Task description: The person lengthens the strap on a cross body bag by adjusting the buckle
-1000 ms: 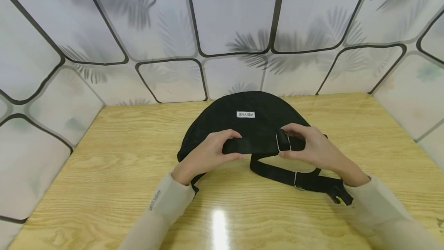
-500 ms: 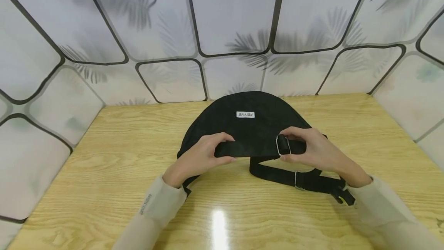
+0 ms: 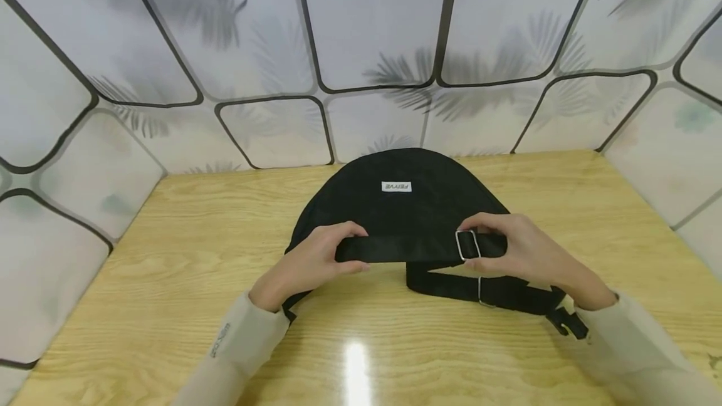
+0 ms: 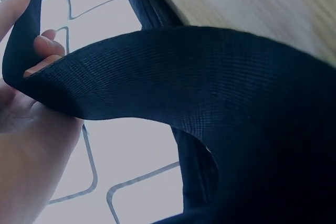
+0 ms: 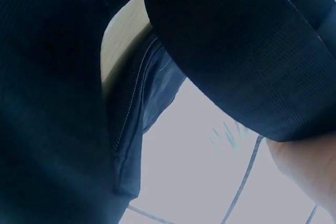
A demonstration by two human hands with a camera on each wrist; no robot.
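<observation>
A black half-round waist bag [image 3: 395, 212] with a small white label [image 3: 397, 187] lies on the table, its curved side away from me. Across its near edge runs a black webbing strap [image 3: 395, 249]. My left hand [image 3: 316, 262] grips this strap between thumb and fingers. At the other end, my right hand [image 3: 516, 246] pinches it by a metal slide buckle [image 3: 467, 245]. In the left wrist view the strap [image 4: 142, 72] loops broadly past the left palm. A zip [image 5: 131, 103] on the bag shows in the right wrist view.
A second strap length [image 3: 445, 285] with another metal slider [image 3: 481, 292] hangs below the right hand. It ends in a black plastic clip [image 3: 566, 323] by the right sleeve. The wooden table [image 3: 214, 218] meets a patterned backdrop [image 3: 378, 24] behind the bag.
My left hand has moved left and slightly nearer, lengthening the strap span between the hands. My right hand and its buckle have shifted slightly right and down.
</observation>
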